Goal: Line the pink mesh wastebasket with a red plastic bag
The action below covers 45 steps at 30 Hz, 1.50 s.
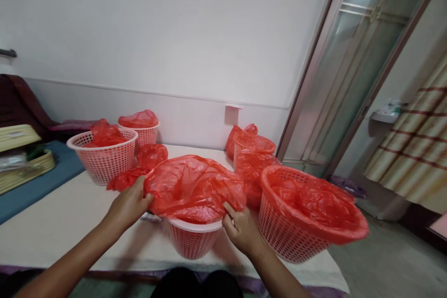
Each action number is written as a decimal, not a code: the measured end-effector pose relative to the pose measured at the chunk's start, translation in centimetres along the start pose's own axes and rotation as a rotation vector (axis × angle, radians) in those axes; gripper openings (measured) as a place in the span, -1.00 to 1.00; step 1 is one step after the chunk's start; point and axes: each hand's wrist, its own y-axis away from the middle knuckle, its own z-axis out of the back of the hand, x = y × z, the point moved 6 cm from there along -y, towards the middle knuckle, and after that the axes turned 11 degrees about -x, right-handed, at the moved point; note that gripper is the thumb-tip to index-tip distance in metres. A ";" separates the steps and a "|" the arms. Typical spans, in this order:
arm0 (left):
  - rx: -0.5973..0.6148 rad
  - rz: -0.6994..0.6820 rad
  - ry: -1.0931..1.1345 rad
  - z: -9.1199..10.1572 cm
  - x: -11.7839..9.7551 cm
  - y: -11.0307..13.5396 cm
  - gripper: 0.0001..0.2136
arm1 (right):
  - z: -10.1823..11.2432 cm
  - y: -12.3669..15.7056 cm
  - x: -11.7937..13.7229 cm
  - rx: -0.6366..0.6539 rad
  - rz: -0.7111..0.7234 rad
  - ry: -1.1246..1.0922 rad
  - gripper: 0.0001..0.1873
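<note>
Left hand [130,204] and right hand [244,230]: fingers closed on opposite sides of one red bag [193,184]. Bag sits between them, spread over the middle basket [195,241]. Five baskets on the worktop [52,228]: middle, two left baskets [106,165], two right baskets [291,228]. Bags overlap; can't count.

The bag [195,184] is glossy, crinkled plastic, the basket [195,240] smooth plastic.

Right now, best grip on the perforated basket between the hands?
Probably pinch the front rim of the perforated basket, coming from the near side: it shows bare and juts out above a downward taper, whereas the red plastic bag hides the far rim.
</note>
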 end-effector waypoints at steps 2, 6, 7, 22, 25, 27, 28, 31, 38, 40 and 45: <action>0.021 0.012 0.046 -0.3 0.5 1.0 -0.84 | 0.1 0.2 0.3 -0.019 0.047 0.025 -0.69; 0.102 0.020 0.207 -1.2 -0.1 2.8 -0.80 | 0.1 0.9 0.8 -0.065 0.108 0.089 -0.73; 0.115 0.029 0.248 -1.3 -0.2 3.2 -0.80 | 0.1 1.1 0.9 -0.075 0.117 0.088 -0.74; 0.177 0.087 0.287 1.6 0.7 5.0 -0.78 | 1.2 4.6 4.4 0.018 0.202 -0.024 -0.53; -0.119 -0.026 0.108 6.3 -0.5 5.2 -0.61 | 1.3 4.3 6.3 -0.003 0.218 -0.057 -0.53; -0.283 -0.177 0.100 8.5 -2.9 6.5 -0.55 | 1.2 4.0 7.2 -0.041 0.217 -0.064 -0.50; -0.291 -0.277 0.130 8.9 -4.5 7.3 -0.59 | 1.2 3.9 7.6 -0.053 0.216 -0.068 -0.50; -0.134 -0.466 0.234 8.1 -9.2 9.6 -0.75 | 0.6 3.8 8.2 -0.021 0.203 -0.080 -0.43; 0.264 -0.300 0.362 1.9 -12.1 7.6 -0.75 | -0.3 4.6 8.2 -0.025 0.208 -0.060 -0.26; 0.349 -0.261 0.298 -1.2 -11.1 6.3 -0.70 | -0.4 4.8 8.1 -0.008 0.234 -0.036 -0.29; 0.545 -0.256 0.307 -8.5 -9.2 5.1 -0.71 | -0.2 4.7 8.2 0.014 0.362 -0.017 -0.36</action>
